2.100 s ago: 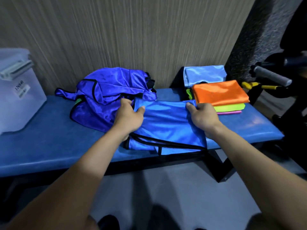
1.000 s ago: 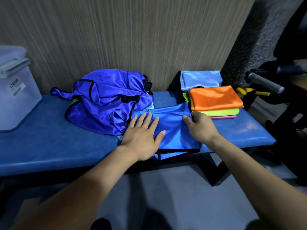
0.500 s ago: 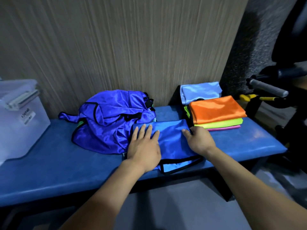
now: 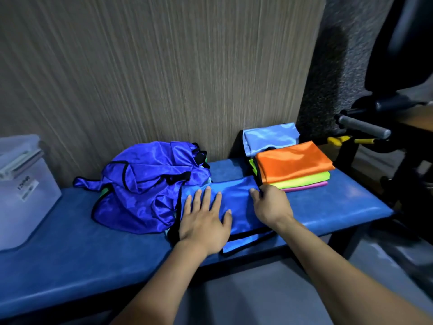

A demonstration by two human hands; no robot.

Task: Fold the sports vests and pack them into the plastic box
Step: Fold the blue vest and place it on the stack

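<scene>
A folded blue vest (image 4: 236, 195) with black trim lies on the blue bench (image 4: 93, 249), its lower edge hanging over the front. My left hand (image 4: 203, 219) presses flat on its left half, fingers straight and spread. My right hand (image 4: 269, 205) rests on its right edge, fingers bent at the fabric's corner beside the folded stack. That stack (image 4: 295, 165) holds an orange vest on top, then a lime one and a pink one. A light blue folded vest (image 4: 269, 137) leans against the wall behind it. The translucent plastic box (image 4: 23, 191) stands at the far left.
A heap of unfolded purple-blue vests (image 4: 145, 184) with black trim lies left of my hands, some green fabric under it. A wood-grain wall backs the bench. Dark gym equipment with a grey handle (image 4: 365, 129) and a yellow part stands at the right.
The blue vest has been folded narrower. My left hand went from gripping its top edge to pressing flat on it; my right hand stayed at the right edge. The view tilted up.
</scene>
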